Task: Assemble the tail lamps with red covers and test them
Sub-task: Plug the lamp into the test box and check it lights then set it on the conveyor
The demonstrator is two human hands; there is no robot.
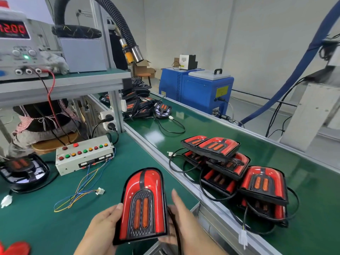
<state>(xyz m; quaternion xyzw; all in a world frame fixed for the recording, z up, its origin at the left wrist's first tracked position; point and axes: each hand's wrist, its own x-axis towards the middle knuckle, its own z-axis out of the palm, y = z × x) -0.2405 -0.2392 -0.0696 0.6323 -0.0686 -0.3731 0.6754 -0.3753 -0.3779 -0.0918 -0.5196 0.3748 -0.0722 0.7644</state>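
Holding a red-covered tail lamp [142, 205] face up between both hands, low centre of the view, above the green bench mat [46, 223]. Left hand [100, 230] grips the lamp's left edge, thumb laid along the rim, fingers tucked beneath and out of sight. Right hand [181, 218] supports the right edge from below and beside; fingers straight, reaching up past the housing rather than curled round it. Lamp's black cable [175, 229] runs down across the right palm.

Lamp unlit: red lens, dark centre stem, two orange strips in a black patterned arch.

Right of the bench, on the green conveyor belt [230, 129], a heap of finished red tail lamps [237, 172], overlapping and tilted, black leads looped round them, one white plug [242, 236] hanging at the near edge. Farther up the belt, a cluster of uncovered lamp bodies [145, 105] with cables.

On the mat, left: white test box [83, 154] with red, green and amber buttons; coloured wires trail from it to a small white connector [100, 191] lying loose. Far left, a lamp without red cover [23, 170], possibly lit, though glare makes this uncertain.

Upper shelf: power supply [16, 45] reading 12.00, red and black leads dropping from it. Blue machine [195, 89] behind the belt.
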